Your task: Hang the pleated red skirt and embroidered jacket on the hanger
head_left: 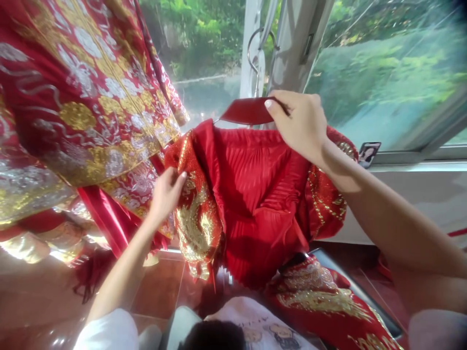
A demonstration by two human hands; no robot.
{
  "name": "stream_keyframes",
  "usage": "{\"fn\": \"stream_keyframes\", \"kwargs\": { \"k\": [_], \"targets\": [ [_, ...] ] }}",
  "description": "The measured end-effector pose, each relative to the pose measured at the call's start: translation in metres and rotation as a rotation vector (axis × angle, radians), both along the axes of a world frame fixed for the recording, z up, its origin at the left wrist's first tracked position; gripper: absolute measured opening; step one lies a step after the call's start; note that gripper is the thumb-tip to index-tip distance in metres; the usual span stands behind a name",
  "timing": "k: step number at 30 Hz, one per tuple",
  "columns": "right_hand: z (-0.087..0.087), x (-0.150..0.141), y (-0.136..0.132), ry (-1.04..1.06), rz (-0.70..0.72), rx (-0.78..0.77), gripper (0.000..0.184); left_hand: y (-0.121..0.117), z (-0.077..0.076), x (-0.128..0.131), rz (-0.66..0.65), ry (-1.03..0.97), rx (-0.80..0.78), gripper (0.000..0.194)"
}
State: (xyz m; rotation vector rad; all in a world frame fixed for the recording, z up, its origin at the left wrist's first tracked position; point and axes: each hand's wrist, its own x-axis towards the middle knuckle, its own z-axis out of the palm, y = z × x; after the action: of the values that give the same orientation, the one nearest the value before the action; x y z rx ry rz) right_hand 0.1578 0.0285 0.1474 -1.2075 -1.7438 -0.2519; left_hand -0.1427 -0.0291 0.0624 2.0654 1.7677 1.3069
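A red garment (255,180) with a pleated front and gold-embroidered, sequinned sleeves hangs in front of me on a dark red hanger (242,112). My right hand (304,121) is closed round the hanger's right side, thumb on its front face. The metal hook (257,68) rises toward the window frame; I cannot tell what bears it. My left hand (167,192) is closed at the outer shoulder of the left sleeve (199,223), thumb on the cloth and fingers partly hidden. The right sleeve (326,194) hangs partly behind my right forearm.
Large red robes (91,97) with gold and silver embroidery hang at the left. Below right, another embroidered red cloth (324,296) lies over a dark-edged surface. A phone (368,154) leans on the window sill (401,166). The floor (156,287) has red tiles.
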Motion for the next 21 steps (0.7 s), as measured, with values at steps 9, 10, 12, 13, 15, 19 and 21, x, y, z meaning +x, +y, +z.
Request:
{"fn": "stream_keyframes", "kwargs": {
  "k": [9, 10, 12, 13, 15, 19, 21],
  "targets": [
    [-0.006, 0.011, 0.018, 0.027, 0.161, 0.018, 0.029, 0.059, 0.101, -0.075, -0.285, 0.060, -0.098, 0.021],
    [-0.005, 0.015, 0.016, 0.003, 0.151, 0.018, 0.030, 0.062, 0.106, -0.065, -0.338, 0.122, -0.096, 0.026],
    [-0.003, 0.030, 0.011, -0.068, 0.147, 0.024, 0.035, 0.063, 0.111, -0.036, -0.453, 0.190, -0.032, 0.036],
    [-0.002, 0.040, 0.009, -0.102, 0.168, 0.009, 0.039, 0.061, 0.113, -0.021, -0.508, 0.202, 0.002, 0.040],
    [-0.002, 0.062, 0.005, -0.155, 0.246, -0.089, 0.048, 0.058, 0.115, 0.005, -0.579, 0.239, -0.004, 0.045],
    [-0.005, 0.093, 0.003, -0.136, 0.341, -0.314, 0.049, 0.061, 0.112, 0.025, -0.558, 0.229, -0.090, 0.040],
    [-0.007, 0.095, 0.004, -0.085, 0.330, -0.302, 0.040, 0.066, 0.107, 0.024, -0.561, 0.211, -0.069, 0.035]
  ]
}}
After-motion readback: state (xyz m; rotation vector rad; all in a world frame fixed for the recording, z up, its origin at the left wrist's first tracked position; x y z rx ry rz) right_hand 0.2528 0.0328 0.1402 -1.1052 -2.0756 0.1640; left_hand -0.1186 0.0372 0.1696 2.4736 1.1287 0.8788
